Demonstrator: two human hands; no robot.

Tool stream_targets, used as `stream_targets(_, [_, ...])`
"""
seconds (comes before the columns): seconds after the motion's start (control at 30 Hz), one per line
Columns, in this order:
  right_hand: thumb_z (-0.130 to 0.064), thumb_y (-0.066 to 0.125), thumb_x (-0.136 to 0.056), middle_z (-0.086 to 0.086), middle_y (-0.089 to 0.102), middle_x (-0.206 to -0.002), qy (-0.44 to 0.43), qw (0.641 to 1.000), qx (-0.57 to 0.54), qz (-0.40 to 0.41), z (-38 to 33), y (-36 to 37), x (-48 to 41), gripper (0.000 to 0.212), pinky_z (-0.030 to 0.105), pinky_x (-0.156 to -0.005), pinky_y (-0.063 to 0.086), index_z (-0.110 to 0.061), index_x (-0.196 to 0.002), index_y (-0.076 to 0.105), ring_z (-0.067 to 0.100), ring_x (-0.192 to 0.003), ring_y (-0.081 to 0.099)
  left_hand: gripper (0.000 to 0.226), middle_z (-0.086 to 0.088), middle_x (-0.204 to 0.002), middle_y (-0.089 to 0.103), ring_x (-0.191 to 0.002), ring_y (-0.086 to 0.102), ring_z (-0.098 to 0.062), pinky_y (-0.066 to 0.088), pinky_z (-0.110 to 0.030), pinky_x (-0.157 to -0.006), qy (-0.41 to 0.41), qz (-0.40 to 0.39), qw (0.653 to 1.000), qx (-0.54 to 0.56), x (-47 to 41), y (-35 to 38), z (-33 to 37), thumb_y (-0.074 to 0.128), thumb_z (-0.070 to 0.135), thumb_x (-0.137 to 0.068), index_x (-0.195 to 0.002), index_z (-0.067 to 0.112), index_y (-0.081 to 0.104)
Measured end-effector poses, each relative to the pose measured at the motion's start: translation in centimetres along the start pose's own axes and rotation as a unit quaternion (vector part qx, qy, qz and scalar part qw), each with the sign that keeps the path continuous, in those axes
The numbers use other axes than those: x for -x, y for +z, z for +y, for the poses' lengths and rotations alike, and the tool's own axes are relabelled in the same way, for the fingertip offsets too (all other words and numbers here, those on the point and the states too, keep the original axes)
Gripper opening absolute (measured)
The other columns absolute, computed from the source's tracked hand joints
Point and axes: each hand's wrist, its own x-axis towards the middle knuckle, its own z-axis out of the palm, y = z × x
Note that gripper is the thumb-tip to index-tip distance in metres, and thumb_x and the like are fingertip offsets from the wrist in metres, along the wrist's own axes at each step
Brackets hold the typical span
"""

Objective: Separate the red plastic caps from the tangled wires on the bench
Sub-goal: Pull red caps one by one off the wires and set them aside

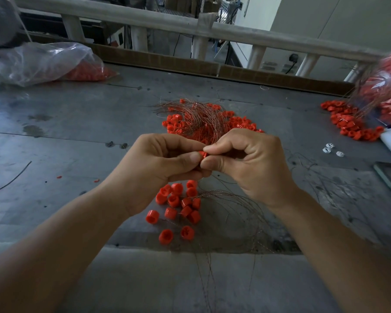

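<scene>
Your left hand (165, 163) and right hand (251, 163) each close their grip on one small red plastic cap (203, 154) above the grey surface (77, 132), probably to twist it free, just near of the tangle of thin coppery wires (199, 118).

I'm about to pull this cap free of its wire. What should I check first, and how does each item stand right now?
1. Grip of left hand on the red cap: ok, pinched.
2. Grip of right hand on the same cap: ok, pinched.
3. Whether a strand still sits in that cap: cannot tell, the fingers cover it.
4. Drop spot: ok, loose caps lie on the bench right below the hands.
5. Sorted heap free of strands: not ok, loose wires cross those caps.
</scene>
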Motion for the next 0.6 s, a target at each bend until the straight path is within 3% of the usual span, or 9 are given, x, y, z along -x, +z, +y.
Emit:
stream_targets(0.2, [-0.016,0.072,-0.066,-0.013,0.061,-0.074,0.005,1.000,-0.007,0.006,-0.1,0.1,0.1,0.023,0.015,-0.063,0.051,-0.016,-0.088,0.063,0.003,-0.069,0.064,0.020,-0.007,-0.072,0.072,-0.068,0.070,-0.016,0.054,-0.017,-0.059,0.009,0.003,1.000,-0.003,0.1,0.0,-0.1,0.065,0.019,-0.058,-0.075,0.019,0.076])
stream_targets(0.37, [-0.028,0.068,-0.066,-0.015,0.061,-0.077,0.043,0.998,-0.039,-0.041,-0.3,-0.4,0.0,0.024,0.013,-0.067,0.049,-0.027,-0.090,0.062,0.001,-0.074,0.062,0.024,-0.006,-0.074,0.072,-0.069,0.070,-0.014,0.053,-0.016,-0.059,0.001,-0.029,1.000,0.008,0.1,-0.2,0.1,0.067,0.021,-0.056,-0.079,0.020,0.076])
stream_targets(0.47, [-0.031,0.065,-0.072,-0.016,0.057,-0.083,0.040,0.993,0.016,-0.108,-0.2,-0.8,-0.4,0.032,0.015,-0.072,0.047,-0.027,-0.103,0.059,-0.001,-0.080,0.057,0.034,-0.010,-0.079,0.073,-0.072,0.071,-0.019,0.054,-0.019,-0.060,-0.009,-0.047,0.998,0.032,0.1,-0.3,0.1,0.067,0.018,-0.058,-0.092,0.015,0.072])
stream_targets(0.6, [-0.025,0.061,-0.078,-0.019,0.048,-0.082,0.014,0.988,0.059,-0.141,-0.4,-0.9,-0.4,0.019,0.010,-0.072,0.039,-0.015,-0.094,0.067,-0.006,-0.078,0.050,0.050,-0.014,-0.079,0.072,-0.072,0.071,-0.024,0.055,-0.022,-0.060,-0.017,-0.045,0.998,0.045,0.1,-0.1,0.0,0.065,0.014,-0.063,-0.112,0.010,0.055])
